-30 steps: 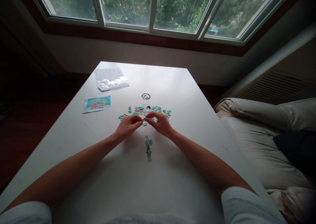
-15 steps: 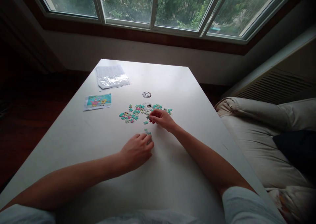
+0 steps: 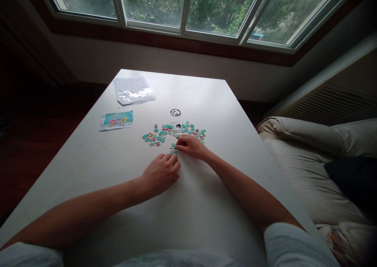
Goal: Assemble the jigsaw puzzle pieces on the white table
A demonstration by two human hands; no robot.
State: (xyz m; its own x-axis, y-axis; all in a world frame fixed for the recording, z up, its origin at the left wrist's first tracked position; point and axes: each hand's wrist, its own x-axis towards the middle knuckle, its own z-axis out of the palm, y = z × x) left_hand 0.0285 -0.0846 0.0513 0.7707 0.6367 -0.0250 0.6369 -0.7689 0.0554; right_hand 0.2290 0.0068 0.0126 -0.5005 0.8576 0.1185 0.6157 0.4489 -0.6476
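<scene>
Loose jigsaw pieces (image 3: 165,132), mostly teal and pink, lie scattered in the middle of a white table (image 3: 206,204). My left hand (image 3: 160,174) rests palm down on the joined strip of pieces (image 3: 173,150), whose far end shows past my fingertips. My right hand (image 3: 191,146) pinches a small piece (image 3: 176,145) at that far end of the strip. Both hands' fingers are curled and pressed down.
A picture card (image 3: 116,120) and a clear plastic bag on paper (image 3: 133,91) lie at the table's far left. Two round cable holes (image 3: 175,112) sit beyond the pieces. A beige sofa (image 3: 318,169) stands right of the table; windows behind.
My left hand came back from the pile and settled on the joined strip. My right hand carried a small piece down from the pile to the strip's far end.
</scene>
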